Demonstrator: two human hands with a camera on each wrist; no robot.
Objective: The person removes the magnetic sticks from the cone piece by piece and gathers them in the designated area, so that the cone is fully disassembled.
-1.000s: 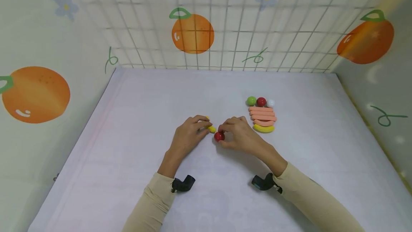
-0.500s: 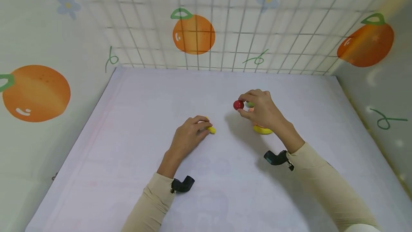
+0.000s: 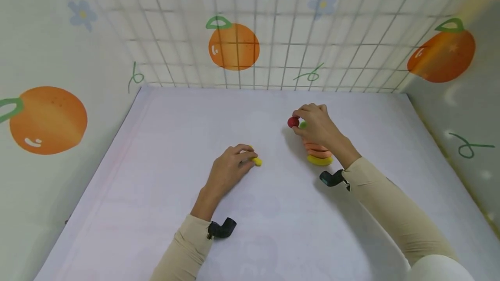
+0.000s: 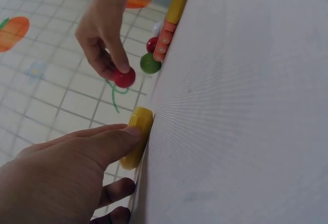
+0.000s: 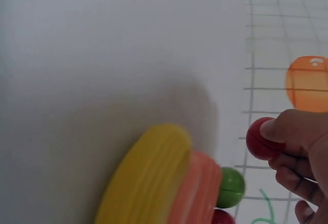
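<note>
My right hand (image 3: 317,124) pinches a glossy red ball (image 3: 293,122) between thumb and fingers. In the left wrist view this ball hangs just beside a green ball (image 4: 150,63), the end one of a short row. A second red ball (image 4: 152,44) and a white ball (image 4: 158,28) follow it, partly hidden. Against the balls lie pink sausage-like sticks (image 3: 317,147) and a yellow toy banana (image 5: 146,178). Farther left, my left hand (image 3: 230,169) holds another yellow toy banana (image 4: 137,138) on the table, thumb on one side; its fingers cover much of it.
A pale cloth covers the table (image 3: 164,142). Behind it stands a white grid wall (image 3: 273,47) printed with oranges, and printed curtains hang at both sides. A black wrist camera (image 3: 222,228) sticks out from each sleeve.
My right hand has carried the red ball from beside the left hand, rightward and away from me, to the left end of the ball row. My left hand stays in place.
</note>
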